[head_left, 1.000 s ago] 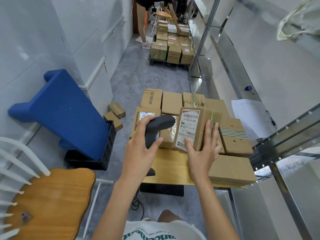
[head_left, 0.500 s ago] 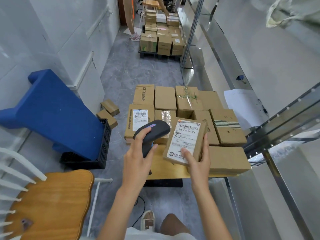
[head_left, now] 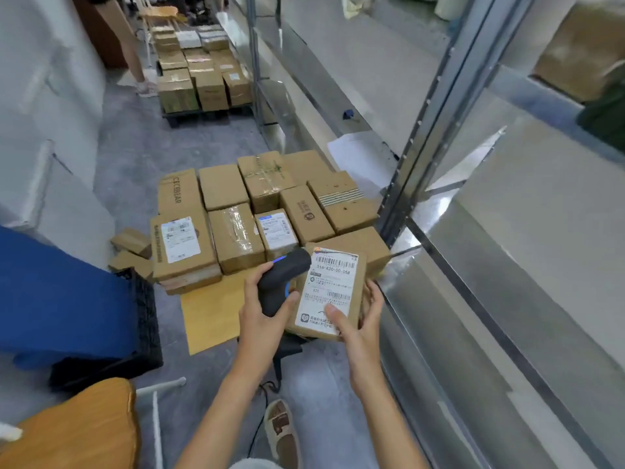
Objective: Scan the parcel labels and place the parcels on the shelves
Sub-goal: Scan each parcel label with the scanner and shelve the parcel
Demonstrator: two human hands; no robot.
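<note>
My right hand [head_left: 359,321] grips a small cardboard parcel [head_left: 356,289] from below, thumb on its white label [head_left: 326,289], label facing up. My left hand [head_left: 262,313] grips a dark handheld scanner [head_left: 282,277] by its handle, its head pointing right at the label's top edge. Both are held above the near edge of a low wooden table [head_left: 209,313] that carries several more cardboard parcels [head_left: 233,231], some with labels. The metal shelves [head_left: 490,265] run along my right side.
A blue padded object [head_left: 57,299] on a black crate [head_left: 145,319] stands at the left, a wooden chair seat [head_left: 74,431] at bottom left. Two small boxes [head_left: 132,252] lie on the floor. More parcels [head_left: 199,72] sit on a far pallet, a person's legs beside it.
The parcel has come off the pile toward me and to the right, nearer the shelves. The scanner followed it and now points at the label. My view swung right.
</note>
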